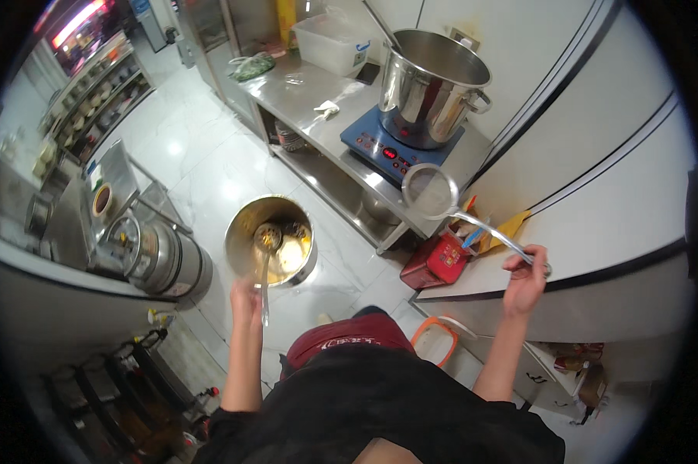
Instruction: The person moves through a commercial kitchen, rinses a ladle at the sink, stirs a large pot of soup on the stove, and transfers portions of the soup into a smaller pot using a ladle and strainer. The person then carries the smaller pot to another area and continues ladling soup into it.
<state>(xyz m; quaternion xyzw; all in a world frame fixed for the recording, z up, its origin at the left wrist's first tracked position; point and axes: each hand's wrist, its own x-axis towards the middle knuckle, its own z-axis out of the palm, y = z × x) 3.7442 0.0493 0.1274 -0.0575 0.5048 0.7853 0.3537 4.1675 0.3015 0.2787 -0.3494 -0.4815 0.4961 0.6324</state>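
My right hand [526, 281], out to the right, grips the handle end of a round fine-mesh strainer [430, 191]. The strainer's mesh overlaps the front corner of a steel table in this view. My left hand [246, 301] is blurred at the near rim of a deep metal pot [233, 238]. A perforated ladle [264, 275] leans in that pot, its handle passing over the rim beside my left fingers. Whether those fingers hold the rim or the handle is unclear. Yellowish, shiny liquid and dark bits show inside the pot.
On the steel table [293, 93], a tall stockpot [412, 87] stands on a blue induction cooker [372, 142] with a lit display. Behind are a plastic tub [331, 43] and a bag of greens [250, 66]. A steel keg [172, 258], red container [433, 264] and orange-rimmed bin [436, 342] stand nearby.
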